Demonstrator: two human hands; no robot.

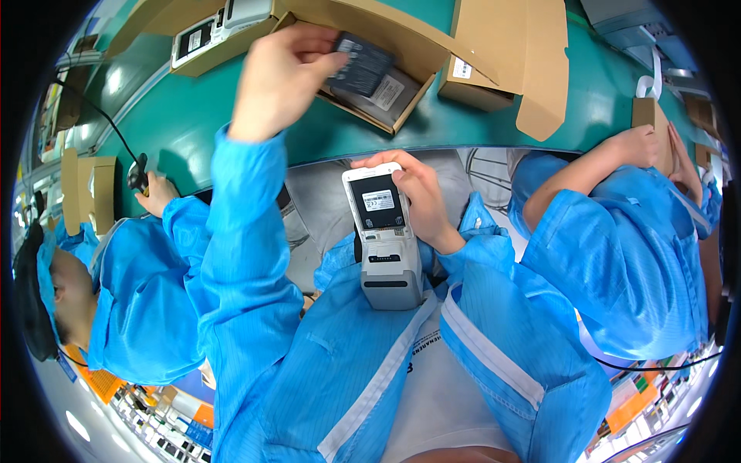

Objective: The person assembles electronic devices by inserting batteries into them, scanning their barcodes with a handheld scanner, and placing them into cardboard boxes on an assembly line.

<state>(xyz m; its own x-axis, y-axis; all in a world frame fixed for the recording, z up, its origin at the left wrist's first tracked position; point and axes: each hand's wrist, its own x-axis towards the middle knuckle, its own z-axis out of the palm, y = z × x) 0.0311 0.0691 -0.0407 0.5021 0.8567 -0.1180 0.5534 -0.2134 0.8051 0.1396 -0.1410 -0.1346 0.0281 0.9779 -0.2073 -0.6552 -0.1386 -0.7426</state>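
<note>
My left hand [279,73] pinches a flat dark battery pack [361,65] by its edge, above an open cardboard box [417,99]. In that box lies a grey item with a white label [388,93], partly covered by the battery pack. Close to my body, my right hand [421,193] grips a white handheld payment terminal [392,270] around its upper part. The terminal's back faces up, and its uncovered dark recess shows a white label [378,201].
A green table [324,139] spans the far side. Another box with a white device [197,38] stands at left, a flapped carton [476,96] at right. One co-worker's hand [160,193] holds a black scanner [139,174]; another's hands [639,145] touch a small carton [656,123].
</note>
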